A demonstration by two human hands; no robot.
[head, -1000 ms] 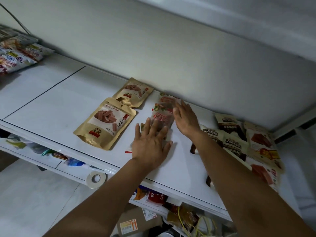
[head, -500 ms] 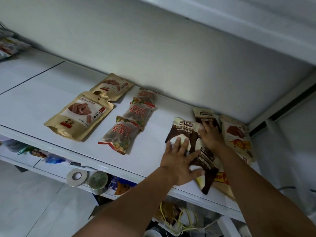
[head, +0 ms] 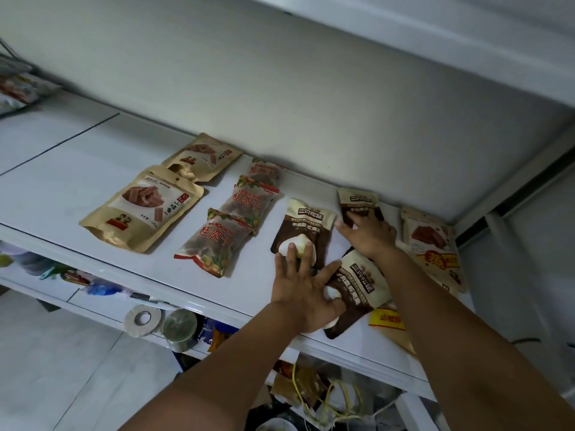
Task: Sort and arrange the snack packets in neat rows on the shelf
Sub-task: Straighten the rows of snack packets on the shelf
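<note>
On the white shelf [head: 93,169] lie two tan pouches [head: 143,209] at the left, then a column of three clear red-lettered packets [head: 224,241]. Right of them lie three brown-and-cream packets: a middle one [head: 306,225], a rear one [head: 357,200] by the wall and a front one [head: 357,287]. My left hand [head: 303,290] lies flat with spread fingers on the middle packet's lower end, its thumb against the front packet. My right hand [head: 368,234] presses flat on the rear packet. Yellow-and-red packets [head: 432,244] lie at the far right.
A wall runs behind the shelf and another shelf hangs overhead. Colourful packets [head: 21,88] sit at the far left. Below the front edge are a tape roll [head: 143,318], a metal can [head: 180,328] and assorted clutter.
Both hands left the clear red-lettered packets and moved right onto the brown-and-cream packets. The middle brown packet has since shifted left, away from the other two.
</note>
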